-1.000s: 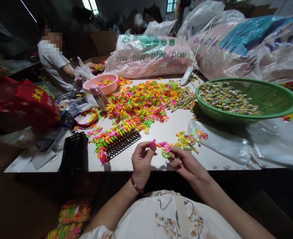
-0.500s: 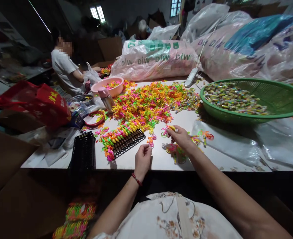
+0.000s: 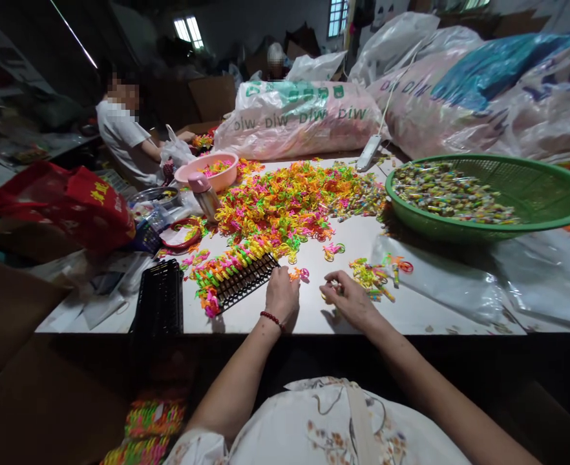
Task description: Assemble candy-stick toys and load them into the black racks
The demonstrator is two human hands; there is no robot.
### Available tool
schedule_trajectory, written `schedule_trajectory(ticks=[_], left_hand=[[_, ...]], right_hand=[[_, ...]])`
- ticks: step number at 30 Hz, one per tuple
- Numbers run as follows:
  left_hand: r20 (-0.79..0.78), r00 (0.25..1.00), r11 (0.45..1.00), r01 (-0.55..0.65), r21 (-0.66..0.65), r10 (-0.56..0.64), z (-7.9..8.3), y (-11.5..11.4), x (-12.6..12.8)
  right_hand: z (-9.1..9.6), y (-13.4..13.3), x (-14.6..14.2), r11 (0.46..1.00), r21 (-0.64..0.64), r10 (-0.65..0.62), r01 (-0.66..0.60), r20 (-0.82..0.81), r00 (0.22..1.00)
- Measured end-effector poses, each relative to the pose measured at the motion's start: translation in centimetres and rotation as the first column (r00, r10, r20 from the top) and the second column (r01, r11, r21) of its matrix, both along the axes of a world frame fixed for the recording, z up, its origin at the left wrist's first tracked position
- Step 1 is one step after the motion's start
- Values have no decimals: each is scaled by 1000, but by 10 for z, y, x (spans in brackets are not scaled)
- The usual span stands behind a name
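My left hand [image 3: 282,296] is closed at the right end of a black rack [image 3: 246,284], back upward, fingertips mostly hidden. An orange and pink plastic toy bicycle [image 3: 299,274] shows at its finger side, seemingly in its grip. My right hand [image 3: 350,298] is to the right, thumb and fingers curled together around a small pale and yellow piece that is hard to make out. Bright plastic pieces [image 3: 234,261] stand in rows along the rack. Another toy bicycle [image 3: 333,250], pink, green and yellow, lies beyond my hands. Yellow pieces and small striped tubes [image 3: 372,278] lie beside my right hand.
A big heap of coloured plastic pieces [image 3: 280,200] spreads behind. A green basket [image 3: 547,194] of small tubes stands right, above clear plastic bags [image 3: 440,278]. Black racks [image 3: 158,297], a flask [image 3: 205,194], a pink basin [image 3: 181,173] and a person [image 3: 125,135] are left.
My right hand has drawn back toward me, and the toy bicycle it held now lies on the table. My left hand has moved forward to the rack's end.
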State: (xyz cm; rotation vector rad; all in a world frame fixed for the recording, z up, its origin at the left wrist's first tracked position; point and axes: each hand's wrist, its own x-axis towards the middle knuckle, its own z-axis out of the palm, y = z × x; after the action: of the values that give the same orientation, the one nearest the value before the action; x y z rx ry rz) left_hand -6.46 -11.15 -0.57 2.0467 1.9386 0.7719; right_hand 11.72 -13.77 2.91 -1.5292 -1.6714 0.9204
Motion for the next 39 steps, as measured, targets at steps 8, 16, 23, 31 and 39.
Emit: schedule_trajectory(ticks=[8,16,23,31,39], left_hand=[[-36,998,994,50,-94,-53,9,-20,-2],[-263,927,963,259,-68,-268,16,9,1],[-62,941,933,319,-168,-333,-2,24,0],[627,778,912,232,-340,36,9,-3,13],[935,11,786,540,-303,353,41,-41,30]], right_hand=[[-6,-16,-17,991,-122,44,-55,-92,995],[4,-39,-5,991,-89,88,-101,-140,986],[9,-55,12,997,-19,75,-78,-130,989],[3,-54,13,997,-77,-27,11,-210,977],[1,-50,16,999,-50,-4,-14,-343,939]])
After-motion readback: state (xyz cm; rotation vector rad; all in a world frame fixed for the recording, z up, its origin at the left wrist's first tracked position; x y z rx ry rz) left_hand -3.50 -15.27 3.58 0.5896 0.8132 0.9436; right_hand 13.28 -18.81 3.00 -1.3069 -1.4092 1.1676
